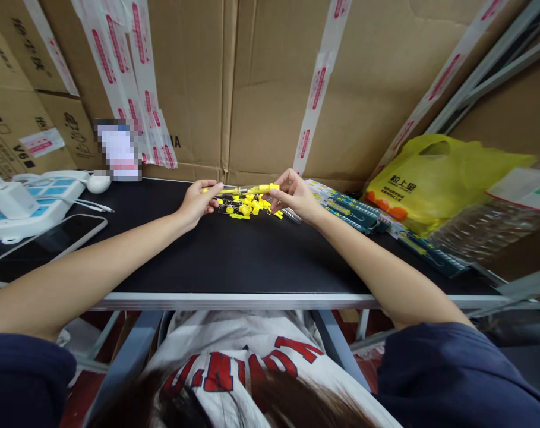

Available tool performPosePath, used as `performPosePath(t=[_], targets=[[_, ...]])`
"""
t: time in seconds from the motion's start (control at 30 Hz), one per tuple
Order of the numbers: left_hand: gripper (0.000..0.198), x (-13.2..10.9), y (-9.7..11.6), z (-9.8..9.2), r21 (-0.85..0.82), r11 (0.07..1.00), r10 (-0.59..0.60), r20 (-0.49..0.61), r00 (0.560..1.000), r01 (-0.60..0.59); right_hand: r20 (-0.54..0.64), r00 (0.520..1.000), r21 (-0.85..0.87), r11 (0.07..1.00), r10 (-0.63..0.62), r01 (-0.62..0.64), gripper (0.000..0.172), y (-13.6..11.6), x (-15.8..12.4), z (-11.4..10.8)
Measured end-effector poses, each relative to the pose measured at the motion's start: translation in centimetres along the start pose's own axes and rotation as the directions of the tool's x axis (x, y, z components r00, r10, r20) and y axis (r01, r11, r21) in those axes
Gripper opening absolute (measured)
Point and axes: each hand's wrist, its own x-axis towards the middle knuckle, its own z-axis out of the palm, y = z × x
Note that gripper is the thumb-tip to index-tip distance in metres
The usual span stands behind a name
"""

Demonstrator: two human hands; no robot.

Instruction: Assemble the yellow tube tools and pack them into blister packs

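Note:
A slim yellow pen-like tool (238, 191) with a metallic middle section is held level above the black tabletop. My left hand (196, 204) is closed on its left end, thumb laid along it. At the other end, the fingertips of my right hand (299, 196) pinch the wider yellow end piece (270, 188). Whether that piece is joined to the rest I cannot tell. Just below and behind both hands lies a heap of small yellow plastic parts (252, 207) with thin wire pieces among them. Several clear thin tubes (291, 216) lie beside my right hand.
Cardboard sheets (270, 89) stand behind the table (243, 261). On the left are a power strip (51, 202), a phone (47, 244) and a white cable. To the right are printed packages (350, 211), a yellow plastic bag (434, 178) and a clear plastic pack (488, 226).

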Motion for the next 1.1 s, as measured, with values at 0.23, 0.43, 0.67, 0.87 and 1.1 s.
performPosePath(t=[0.23, 0.43, 0.67, 0.87, 1.1], targets=[[0.024, -0.2, -0.6, -0.1, 0.064, 0.998, -0.016, 0.060, 0.998, 0.012, 0.021, 1.000, -0.034, 0.999, 0.021, -0.021, 0.059, 0.0, -0.1, 0.0], [0.021, -0.4, -0.5, -0.1, 0.062, 0.996, 0.059, 0.066, 0.996, -0.064, 0.038, 0.999, -0.070, 0.997, -0.013, 0.016, 0.057, 0.0, -0.3, 0.3], [0.017, 0.1, -0.9, -0.2, 0.186, 0.962, 0.193, 0.048, 0.980, -0.198, 0.023, 0.999, -0.097, 0.995, -0.032, 0.034, 0.060, -0.4, -0.4, 0.5], [0.037, 0.3, -1.3, -1.0, 0.314, 0.884, 0.335, 0.088, 0.938, -0.345, -0.010, 0.999, -0.104, 0.994, -0.047, 0.045, 0.060, -0.5, -0.4, 0.7], [0.050, -0.2, -1.0, -1.4, 0.342, 0.860, 0.372, 0.090, 0.924, -0.380, -0.011, 0.999, -0.132, 0.990, -0.045, 0.044, 0.061, -0.4, -0.3, 0.5]])
